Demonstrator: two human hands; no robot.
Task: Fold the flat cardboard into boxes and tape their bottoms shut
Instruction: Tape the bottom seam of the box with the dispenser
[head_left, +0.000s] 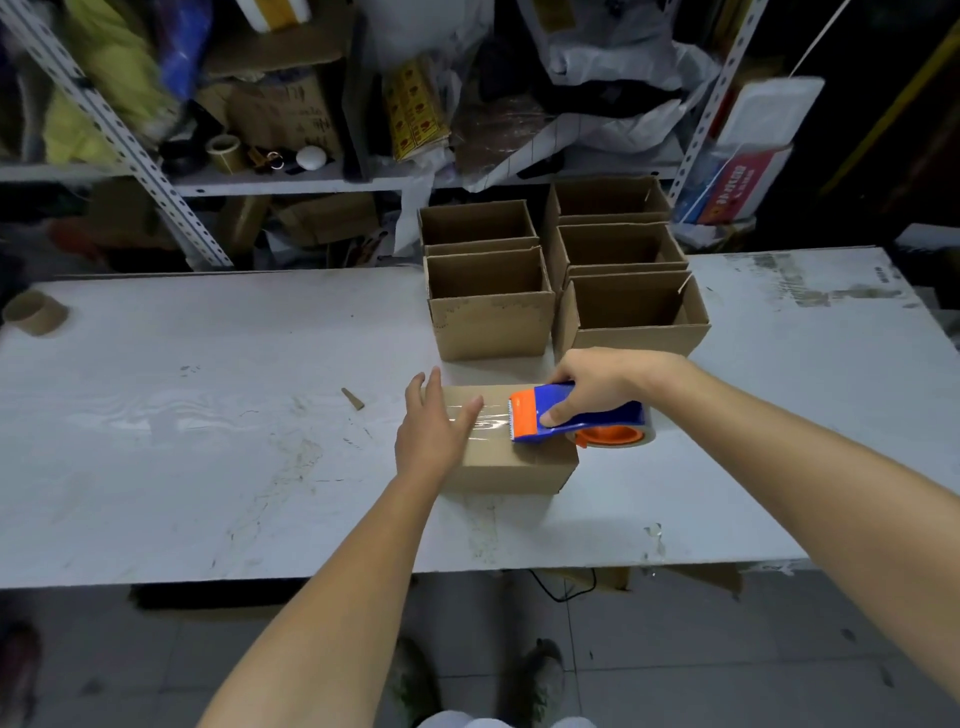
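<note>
White table (208, 467), cluttered shelves (291, 182); left hand (434, 436) flat on box (519, 467), right hand (602, 382) grips dispenser (608, 415).

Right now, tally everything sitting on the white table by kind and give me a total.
Open-topped boxes: 5
Box being taped: 1
Tape dispenser: 1
Cardboard tape core: 1
Cardboard scrap: 1
Total: 9

Legible text: none. Print on the shelf carton (291, 119), yellow packets (415, 111) and red-and-blue pack (727, 187): too blurred to read.
</note>
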